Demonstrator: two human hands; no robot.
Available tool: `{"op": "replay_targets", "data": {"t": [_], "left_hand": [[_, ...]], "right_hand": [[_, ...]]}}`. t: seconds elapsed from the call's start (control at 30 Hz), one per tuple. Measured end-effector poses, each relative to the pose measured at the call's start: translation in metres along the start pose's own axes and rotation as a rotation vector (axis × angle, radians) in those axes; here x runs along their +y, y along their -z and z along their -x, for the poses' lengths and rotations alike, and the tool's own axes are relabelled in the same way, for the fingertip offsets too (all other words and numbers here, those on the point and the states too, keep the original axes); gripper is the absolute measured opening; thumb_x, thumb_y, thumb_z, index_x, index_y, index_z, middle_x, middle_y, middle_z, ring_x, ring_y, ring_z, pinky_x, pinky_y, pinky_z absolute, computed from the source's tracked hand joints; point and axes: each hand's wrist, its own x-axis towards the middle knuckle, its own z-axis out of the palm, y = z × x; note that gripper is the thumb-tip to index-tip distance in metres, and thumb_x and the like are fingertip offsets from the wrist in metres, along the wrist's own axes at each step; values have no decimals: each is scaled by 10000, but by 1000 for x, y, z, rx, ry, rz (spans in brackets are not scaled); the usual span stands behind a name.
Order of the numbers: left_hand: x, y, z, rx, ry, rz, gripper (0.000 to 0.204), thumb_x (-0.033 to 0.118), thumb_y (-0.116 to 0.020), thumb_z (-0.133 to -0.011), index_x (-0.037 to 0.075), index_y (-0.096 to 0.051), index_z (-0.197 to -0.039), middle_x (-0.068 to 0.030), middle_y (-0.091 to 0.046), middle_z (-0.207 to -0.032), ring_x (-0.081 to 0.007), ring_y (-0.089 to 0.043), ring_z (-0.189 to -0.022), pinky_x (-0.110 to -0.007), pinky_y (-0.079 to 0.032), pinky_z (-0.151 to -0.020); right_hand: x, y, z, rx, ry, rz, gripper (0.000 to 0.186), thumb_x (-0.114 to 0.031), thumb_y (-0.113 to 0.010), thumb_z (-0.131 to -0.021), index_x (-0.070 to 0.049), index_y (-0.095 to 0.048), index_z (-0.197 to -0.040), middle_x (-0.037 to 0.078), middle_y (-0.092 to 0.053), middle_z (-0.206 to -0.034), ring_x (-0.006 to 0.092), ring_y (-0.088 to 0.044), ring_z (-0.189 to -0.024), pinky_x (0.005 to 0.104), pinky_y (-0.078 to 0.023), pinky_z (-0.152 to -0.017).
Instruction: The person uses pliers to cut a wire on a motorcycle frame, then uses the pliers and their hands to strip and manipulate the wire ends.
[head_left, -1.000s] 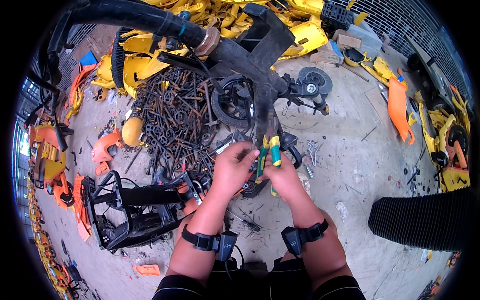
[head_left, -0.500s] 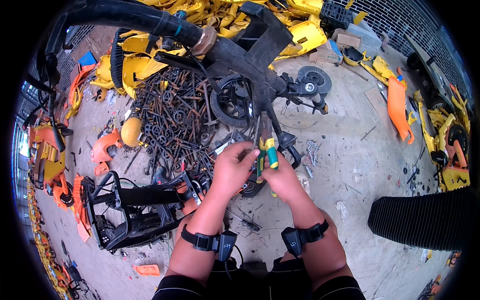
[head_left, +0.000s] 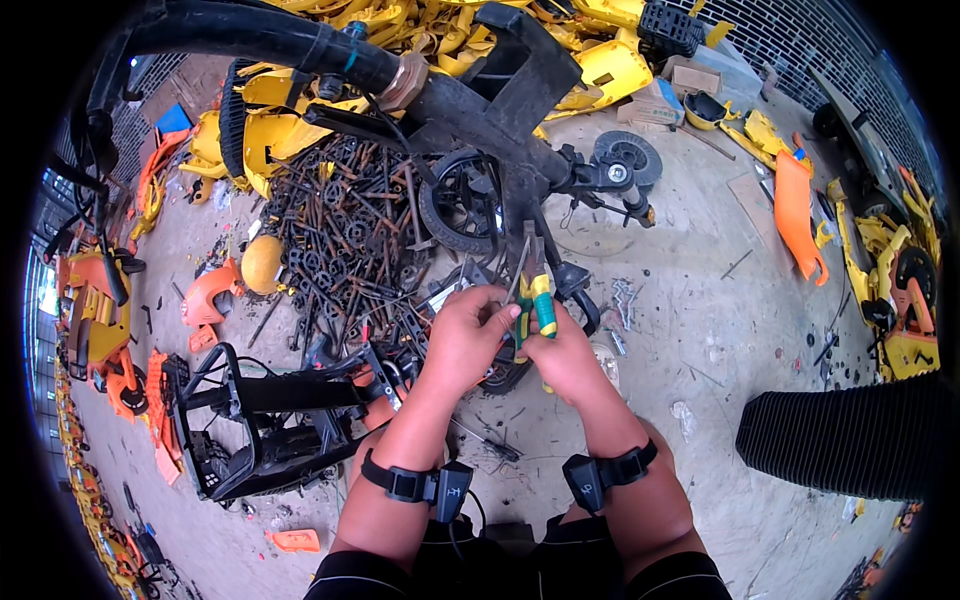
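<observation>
My right hand (head_left: 566, 358) is wrapped round a pair of pliers (head_left: 543, 306) with green and yellow handles, jaws pointing away from me. Close beside it, my left hand (head_left: 468, 335) is closed, thumb against fingers, on a thin metal rod (head_left: 521, 268) that slants up alongside the pliers' jaws. The rod's lower end is hidden in the fingers. Just beyond the tool tips stands a dark, dirty bike frame (head_left: 522, 190), its thick tube running to the upper left. Whether the jaws touch the frame or the rod, I cannot tell.
Rusty metal parts (head_left: 345, 215) lie heaped at the left of the frame. A black frame section (head_left: 270, 395) rests at lower left, and a ribbed black hose or bin (head_left: 840, 438) at right. Yellow plastic panels (head_left: 610, 75) pile up behind. Loose screws (head_left: 624, 300) lie on the floor.
The bike frame has shifted very slightly left in view. The metal rod stands out more from the pliers' jaws at a slant; both hands keep their holds.
</observation>
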Motion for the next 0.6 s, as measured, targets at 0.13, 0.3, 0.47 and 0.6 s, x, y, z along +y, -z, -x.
{"op": "replay_targets", "data": {"t": [0.13, 0.3, 0.47, 0.6], "left_hand": [[2, 0, 0, -30, -15, -8, 248, 133, -776, -868, -23, -698, -1044, -127, -654, -795, -229, -615, -733, -360, -498, -687], [-3, 0, 0, -24, -60, -45, 255, 142, -777, -863, -21, -703, -1045, -128, -661, -799, -255, -608, -729, -381, -494, -733], [-2, 2, 1, -21, -42, -37, 269, 158, -774, -867, -11, -717, -1068, -138, -668, -822, -276, -610, -755, -389, -493, -758], [-4, 4, 1, -13, -70, -68, 270, 175, -769, -873, -7, -729, -1069, -154, -674, -847, -297, -616, -801, -398, -495, -761]], "right_hand": [[0, -1, -1, 22, 11, -43, 395, 38, -587, -825, 1, -526, -1213, 56, -549, -991, 174, -610, -891, 334, -555, -776], [3, 1, -3, 30, 7, -79, 395, 39, -591, -824, 0, -527, -1212, 54, -547, -991, 170, -607, -890, 326, -552, -765], [4, -1, -3, 42, 26, -52, 453, 34, -594, -815, -2, -529, -1262, 51, -553, -1002, 158, -590, -904, 315, -538, -770], [5, -2, -3, 54, 35, 13, 492, 22, -596, -806, -15, -539, -1293, 49, -555, -1005, 161, -580, -912, 313, -525, -772]]}}
